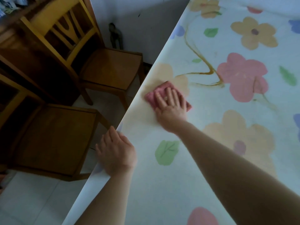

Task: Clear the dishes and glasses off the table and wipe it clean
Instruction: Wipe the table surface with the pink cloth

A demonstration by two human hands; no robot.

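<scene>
A table (203, 184) with a pale flowered cover fills the right side of the head view. A folded pink cloth (162, 90) lies flat near its left edge. My right hand (172, 106) presses on the cloth with straight, spread fingers. Brown streaks of a spill (209, 70) run across the cover just beyond the cloth. My left hand (116, 151) rests on the table's left edge, fingers relaxed over the rim. No dishes or glasses are in view.
Two wooden chairs stand left of the table: one seat (53, 137) close to my left hand, the other (112, 69) farther back. A dark wooden cabinet (32, 51) is behind them. A small dark object (116, 34) stands by the white wall. Pale floor tiles (32, 200) lie below.
</scene>
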